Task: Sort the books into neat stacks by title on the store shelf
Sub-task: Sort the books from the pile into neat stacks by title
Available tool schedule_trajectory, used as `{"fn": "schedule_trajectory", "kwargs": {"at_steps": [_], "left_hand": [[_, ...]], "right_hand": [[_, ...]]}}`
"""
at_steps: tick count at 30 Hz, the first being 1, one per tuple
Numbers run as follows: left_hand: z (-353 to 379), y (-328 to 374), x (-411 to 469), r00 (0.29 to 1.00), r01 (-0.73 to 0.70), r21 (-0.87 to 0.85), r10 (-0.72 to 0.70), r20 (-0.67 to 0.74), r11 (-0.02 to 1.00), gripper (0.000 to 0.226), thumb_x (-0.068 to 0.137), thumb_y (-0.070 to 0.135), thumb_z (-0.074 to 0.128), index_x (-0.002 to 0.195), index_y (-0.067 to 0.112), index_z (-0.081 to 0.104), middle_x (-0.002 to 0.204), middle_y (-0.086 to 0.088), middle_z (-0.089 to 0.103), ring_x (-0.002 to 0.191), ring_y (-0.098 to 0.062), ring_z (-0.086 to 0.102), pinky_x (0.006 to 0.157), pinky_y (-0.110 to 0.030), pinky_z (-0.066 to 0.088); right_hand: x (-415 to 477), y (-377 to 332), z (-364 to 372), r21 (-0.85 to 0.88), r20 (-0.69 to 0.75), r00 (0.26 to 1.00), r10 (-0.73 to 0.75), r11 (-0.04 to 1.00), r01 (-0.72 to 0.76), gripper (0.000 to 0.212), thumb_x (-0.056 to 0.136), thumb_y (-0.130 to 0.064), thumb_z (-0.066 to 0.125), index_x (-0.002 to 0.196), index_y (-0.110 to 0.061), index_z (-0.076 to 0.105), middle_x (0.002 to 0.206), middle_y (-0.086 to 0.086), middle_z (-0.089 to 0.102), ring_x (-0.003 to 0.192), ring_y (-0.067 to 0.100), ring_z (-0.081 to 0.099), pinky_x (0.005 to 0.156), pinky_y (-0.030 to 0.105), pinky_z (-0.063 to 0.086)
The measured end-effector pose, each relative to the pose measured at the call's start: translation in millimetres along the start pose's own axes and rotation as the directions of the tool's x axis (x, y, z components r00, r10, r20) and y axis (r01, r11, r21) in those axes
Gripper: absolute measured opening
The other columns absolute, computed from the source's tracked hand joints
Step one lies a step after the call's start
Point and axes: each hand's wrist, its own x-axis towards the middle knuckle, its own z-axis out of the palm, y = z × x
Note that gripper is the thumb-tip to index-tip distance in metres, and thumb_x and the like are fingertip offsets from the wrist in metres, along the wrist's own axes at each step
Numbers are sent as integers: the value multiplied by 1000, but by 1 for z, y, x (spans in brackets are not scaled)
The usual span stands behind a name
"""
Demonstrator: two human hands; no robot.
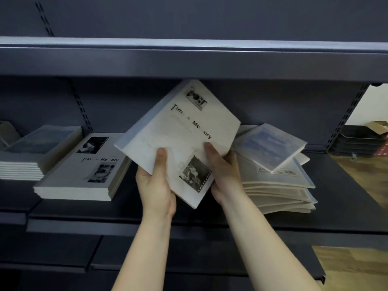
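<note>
On the shelf (346, 196) one neat blue stack (39, 143) sits far left, with one white stack (84, 171) beside it. Next, the left hand (155, 185) and right hand (224, 173) grip one tilted book (180, 133) above the shelf, fingers curled under, thumbs on its cover. One loose pile (279, 185) lies at right.

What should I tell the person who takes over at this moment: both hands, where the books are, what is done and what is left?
Hands: left hand and right hand both grip one white Time & Memory book, tilted, above the shelf.
Done: a neat Time & Memory stack lies left of the hands; a blue-cover stack lies further left.
Left: lay the held book on its matching stack, then sort the untidy pile on the right, which has a blue-cover book on top.
</note>
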Motion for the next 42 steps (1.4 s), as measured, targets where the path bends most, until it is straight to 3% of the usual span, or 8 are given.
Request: {"fn": "schedule_trajectory", "kwargs": {"at_steps": [5, 9, 14, 17, 20, 27, 35, 42], "left_hand": [[-24, 2, 8, 998, -33, 157, 24, 64, 987, 56, 84, -3, 60, 137, 8, 43, 127, -10, 60, 117, -22, 57, 95, -38, 49], [-38, 6, 15, 998, -31, 252, 18, 54, 967, 53, 82, 1, 68, 131, 6, 48, 122, -9, 63, 115, -22, 59, 97, -40, 48], [-67, 17, 31, 998, -23, 352, 4, 56, 936, 49, 84, 16, 71, 128, 7, 52, 120, -8, 65, 114, -23, 60, 99, -48, 45], [-82, 24, 40, 1000, -24, 449, 25, 4, 893, 58, 83, 29, 71, 134, 18, 45, 118, 6, 62, 109, -7, 60, 96, -32, 47], [-107, 36, 52, 985, -162, 686, 162, 66, 709, 55, 86, 52, 58, 132, 25, 47, 115, 16, 57, 103, 7, 55, 85, -11, 43], [-188, 76, 93, 889, -446, 895, 113, 444, -11, 50, 92, 48, 36, 122, 14, 58, 121, -6, 57, 106, -23, 55, 83, -35, 47], [-263, 105, 128, 914, -399, 901, 11, 407, -168, 48, 91, 46, 33, 114, 15, 62, 117, -6, 60, 102, -30, 58, 83, -45, 45], [-314, 125, 150, 921, -388, 903, -27, 389, -183, 48, 91, 45, 33, 116, 16, 62, 119, -3, 60, 105, -29, 57, 84, -44, 44]], "right_hand": [[6, 3, 0, -161, 12, 990, -137, 977, 137, 44, 90, -1, 61, 126, -18, 42, 105, 0, 66, 91, 11, 66, 70, 25, 59], [10, 7, 7, -192, 43, 975, -219, 956, 223, 43, 90, 6, 56, 123, -18, 45, 103, -3, 67, 86, 4, 66, 79, 22, 55], [15, 10, 15, -207, 14, 978, -210, 956, 208, 36, 92, 7, 51, 120, -16, 50, 94, -7, 66, 70, -5, 65, 56, 13, 51], [17, 12, 22, -253, 2, 983, -184, 951, 178, 36, 94, 5, 48, 119, -21, 52, 99, -7, 67, 79, 0, 64, 60, 16, 50], [19, 17, 30, -302, 5, 982, -189, 936, 182, 41, 93, 8, 43, 123, -17, 53, 110, -1, 69, 96, 12, 65, 77, 26, 52], [24, 45, 64, -402, -15, 990, -139, 908, 122, 39, 92, 5, 43, 122, -15, 57, 109, 0, 71, 99, 16, 66, 67, 26, 52], [25, 99, 123, -519, -54, 998, 14, 854, -40, 29, 94, 0, 48, 112, -20, 61, 101, 0, 68, 93, 17, 63, 68, 30, 49], [27, 143, 163, -594, -102, 992, 74, 796, -120, 25, 93, -3, 50, 99, -25, 59, 98, 1, 65, 88, 16, 60, 62, 27, 43]]}}
